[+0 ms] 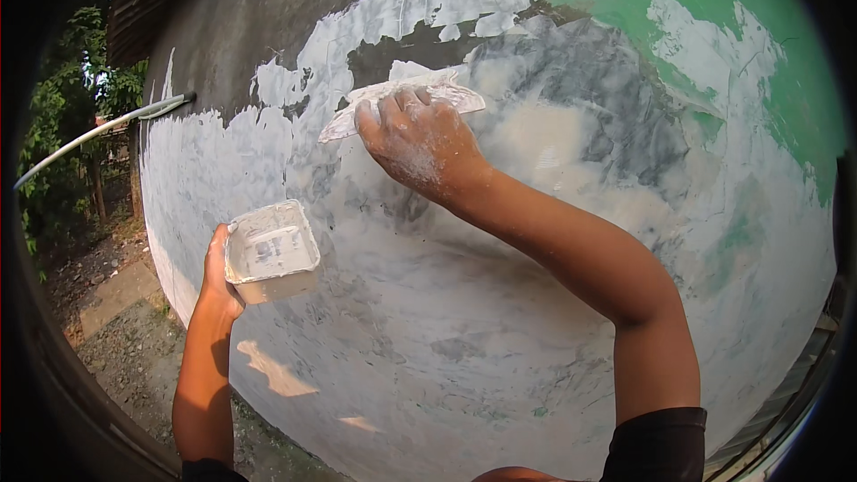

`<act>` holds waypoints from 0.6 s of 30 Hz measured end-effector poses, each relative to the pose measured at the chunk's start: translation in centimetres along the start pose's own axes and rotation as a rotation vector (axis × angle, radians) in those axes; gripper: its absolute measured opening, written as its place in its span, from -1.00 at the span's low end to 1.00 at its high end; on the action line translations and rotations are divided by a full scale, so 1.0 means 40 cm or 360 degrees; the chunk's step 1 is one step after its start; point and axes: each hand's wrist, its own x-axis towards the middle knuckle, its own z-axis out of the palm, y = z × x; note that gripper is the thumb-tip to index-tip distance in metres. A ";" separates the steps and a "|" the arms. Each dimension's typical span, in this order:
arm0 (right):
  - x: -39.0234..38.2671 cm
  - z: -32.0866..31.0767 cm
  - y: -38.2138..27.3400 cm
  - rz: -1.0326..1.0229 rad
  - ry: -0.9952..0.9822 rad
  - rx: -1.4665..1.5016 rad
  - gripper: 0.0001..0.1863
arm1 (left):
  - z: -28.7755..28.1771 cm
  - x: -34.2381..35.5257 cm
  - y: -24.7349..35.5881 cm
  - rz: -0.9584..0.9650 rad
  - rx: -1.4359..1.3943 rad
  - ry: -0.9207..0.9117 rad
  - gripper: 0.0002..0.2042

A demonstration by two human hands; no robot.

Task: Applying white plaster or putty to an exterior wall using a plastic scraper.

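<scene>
My right hand (421,138), dusted with white, is closed on a wide putty spreader (460,96) caked in white filler. The spreader lies against the wall (428,330), at the border between white coating and a bare dark patch. Lower and to the left, my left hand (220,270) grips a square plastic tub (284,288) by its side. Whitish filler smears the tub's rim and inner walls, with a little at the bottom. Most of the left fingers are hidden behind the tub.
Green paint (759,27) covers the wall's upper right, dark grey its upper left. A pale pipe or cable (98,131) juts out from the wall's left edge. Beyond it are trees (67,98) and stony ground (134,357). Sunlit patches fall on the lower wall.
</scene>
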 end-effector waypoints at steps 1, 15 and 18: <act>0.007 0.028 0.010 0.0058 -0.0029 0.0059 -0.92 | -0.002 -0.004 0.002 0.0012 0.0005 0.0006 -0.51; -0.080 -0.062 -0.138 -0.0144 -0.0678 0.0222 -0.92 | 0.002 -0.043 0.008 0.0102 0.0025 0.0083 -0.53; 0.009 -0.007 -0.030 -0.0035 -0.0366 -0.0058 -0.93 | 0.006 -0.031 0.001 0.0047 0.0029 0.0063 -0.53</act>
